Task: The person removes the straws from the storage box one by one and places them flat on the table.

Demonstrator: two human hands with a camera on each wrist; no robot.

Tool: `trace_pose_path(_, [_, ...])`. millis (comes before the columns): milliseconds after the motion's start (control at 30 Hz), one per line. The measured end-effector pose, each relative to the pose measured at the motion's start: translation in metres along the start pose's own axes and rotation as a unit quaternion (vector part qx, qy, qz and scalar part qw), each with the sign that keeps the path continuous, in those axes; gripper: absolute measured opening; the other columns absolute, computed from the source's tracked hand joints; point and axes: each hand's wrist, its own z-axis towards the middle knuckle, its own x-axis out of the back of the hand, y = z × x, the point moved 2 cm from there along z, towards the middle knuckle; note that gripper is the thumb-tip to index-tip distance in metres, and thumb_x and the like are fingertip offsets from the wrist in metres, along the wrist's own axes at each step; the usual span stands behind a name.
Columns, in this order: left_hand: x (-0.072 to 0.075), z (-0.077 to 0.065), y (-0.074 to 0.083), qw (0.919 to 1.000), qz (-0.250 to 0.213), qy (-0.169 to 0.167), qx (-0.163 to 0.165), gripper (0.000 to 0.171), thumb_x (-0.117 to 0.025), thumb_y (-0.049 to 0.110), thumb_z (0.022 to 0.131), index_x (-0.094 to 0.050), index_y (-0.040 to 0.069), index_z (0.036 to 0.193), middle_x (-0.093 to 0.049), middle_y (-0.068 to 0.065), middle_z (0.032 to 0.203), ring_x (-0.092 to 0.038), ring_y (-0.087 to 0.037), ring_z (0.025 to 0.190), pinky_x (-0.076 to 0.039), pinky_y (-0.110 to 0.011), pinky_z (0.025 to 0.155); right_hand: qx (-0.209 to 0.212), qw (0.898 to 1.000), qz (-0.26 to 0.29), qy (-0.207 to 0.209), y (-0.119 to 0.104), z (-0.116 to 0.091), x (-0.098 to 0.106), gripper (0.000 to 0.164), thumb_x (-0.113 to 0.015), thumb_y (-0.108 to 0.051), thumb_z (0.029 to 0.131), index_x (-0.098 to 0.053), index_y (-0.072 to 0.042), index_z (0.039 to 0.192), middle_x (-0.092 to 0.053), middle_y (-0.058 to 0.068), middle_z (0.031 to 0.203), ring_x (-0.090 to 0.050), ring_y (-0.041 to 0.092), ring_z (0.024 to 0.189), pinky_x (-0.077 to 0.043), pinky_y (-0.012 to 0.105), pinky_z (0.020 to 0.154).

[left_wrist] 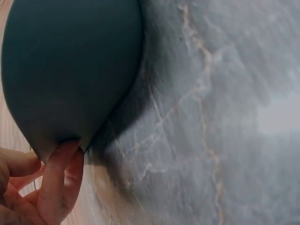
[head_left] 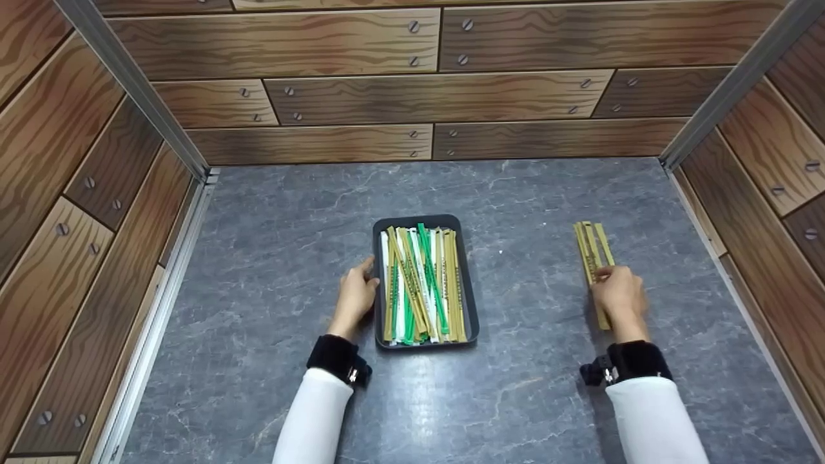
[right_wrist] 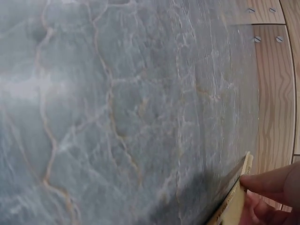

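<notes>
Since the grey desk (head_left: 277,212) looks kinda slick, I'd guess the dark tray (head_left: 467,290) near its middle could skid if the left hand (head_left: 356,294), its grip pinching the left rim, tugs too hard. Over to the right, well apart, the right hand (head_left: 620,296) has its grip pinching some gold strips (head_left: 585,251); they're uneven, so a loose pinch might drop one. Looks-wise, the tray's shallow and round-cornered with a messy gold, green and white pile (head_left: 416,290); those pinched strips are narrow, with dark print.
</notes>
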Motion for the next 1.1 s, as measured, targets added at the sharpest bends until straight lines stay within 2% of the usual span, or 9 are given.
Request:
trace_pose_path(200, [0.001,-0.001,0.000,1.0000,-0.002,-0.002,0.004,0.051,-0.063,0.000,0.091,-0.052,0.003,0.142,-0.069,-0.016,0.093,-0.064,-0.031,0.090,-0.051,-0.044,0.085,0.012,1.000,0.003,0.002,-0.006,-0.002,0.006,0.044,-0.059,-0.017,0.090,-0.060,-0.003,0.131,-0.063,0.022,0.120,-0.061,0.042,0.100,-0.049,0.047,0.064])
trace_pose_path(267, [0.002,-0.001,-0.001,1.0000,-0.002,-0.002,0.006,0.052,-0.063,0.000,0.091,-0.052,0.003,0.142,-0.069,-0.016,0.094,-0.064,-0.032,0.092,-0.051,-0.044,0.087,0.046,0.999,0.007,0.015,-0.015,-0.008,0.006,0.042,-0.058,-0.014,0.090,-0.061,-0.001,0.129,-0.064,0.022,0.115,-0.062,0.039,0.095,-0.050,0.046,0.064])
trace_pose_path(333, [0.002,-0.001,-0.001,1.0000,-0.003,-0.003,0.006,0.052,-0.063,0.000,0.091,-0.052,0.003,0.142,-0.069,-0.017,0.095,-0.064,-0.033,0.093,-0.050,-0.045,0.088,0.105,0.994,0.017,0.034,-0.029,-0.016,0.002,0.039,-0.057,-0.008,0.088,-0.063,0.002,0.126,-0.066,0.022,0.106,-0.063,0.037,0.088,-0.050,0.046,0.064])
trace_pose_path(467, [0.002,-0.001,-0.001,1.0000,-0.003,-0.002,0.004,0.051,-0.063,0.000,0.091,-0.052,0.002,0.141,-0.069,-0.018,0.097,-0.064,-0.033,0.097,-0.050,-0.045,0.090,0.244,0.968,0.035,0.047,-0.066,-0.036,-0.017,0.034,-0.060,-0.001,0.084,-0.066,0.006,0.117,-0.068,0.021,0.094,-0.065,0.035,0.081,-0.053,0.049,0.069])
trace_pose_path(633, [0.001,0.000,0.000,1.0000,-0.004,-0.002,0.000,0.050,-0.062,-0.001,0.092,-0.052,0.002,0.141,-0.069,-0.020,0.102,-0.063,-0.034,0.101,-0.049,-0.045,0.091,0.366,0.930,0.040,-0.020,-0.115,-0.065,-0.050,0.032,-0.067,0.003,0.083,-0.067,0.006,0.115,-0.069,0.019,0.096,-0.067,0.031,0.083,-0.056,0.045,0.075])
trace_pose_path(733, [0.000,0.000,0.000,1.0000,-0.001,-0.004,-0.001,0.050,-0.062,-0.001,0.093,-0.052,0.002,0.141,-0.069,-0.019,0.102,-0.064,-0.033,0.100,-0.050,-0.044,0.090,0.385,0.919,0.045,-0.076,-0.141,-0.081,-0.065,0.034,-0.067,0.002,0.085,-0.066,0.004,0.119,-0.069,0.017,0.103,-0.066,0.026,0.085,-0.057,0.037,0.075])
trace_pose_path(867, [0.000,0.001,-0.001,1.0000,0.004,-0.006,0.002,0.050,-0.061,0.000,0.093,-0.051,0.002,0.142,-0.069,-0.017,0.098,-0.064,-0.032,0.096,-0.051,-0.044,0.087,0.386,0.913,0.045,-0.123,-0.169,-0.095,-0.085,0.034,-0.066,0.000,0.088,-0.064,0.002,0.122,-0.067,0.017,0.111,-0.066,0.022,0.089,-0.056,0.030,0.078])
trace_pose_path(1000, [0.000,0.001,-0.001,1.0000,0.004,-0.007,0.005,0.050,-0.061,0.000,0.093,-0.051,0.002,0.142,-0.069,-0.018,0.101,-0.064,-0.032,0.099,-0.051,-0.044,0.087,0.405,0.905,0.030,-0.127,-0.187,-0.095,-0.107,0.031,-0.065,0.002,0.088,-0.065,0.005,0.120,-0.066,0.020,0.112,-0.066,0.025,0.093,-0.056,0.032,0.082])
trace_pose_path(1100, [0.000,0.001,-0.001,1.0000,0.002,-0.007,0.007,0.050,-0.062,0.001,0.093,-0.051,0.003,0.142,-0.069,-0.019,0.102,-0.064,-0.032,0.099,-0.051,-0.044,0.088,0.402,0.907,0.013,-0.122,-0.195,-0.093,-0.120,0.034,-0.065,0.001,0.089,-0.063,0.006,0.122,-0.063,0.023,0.118,-0.064,0.031,0.101,-0.056,0.036,0.085])
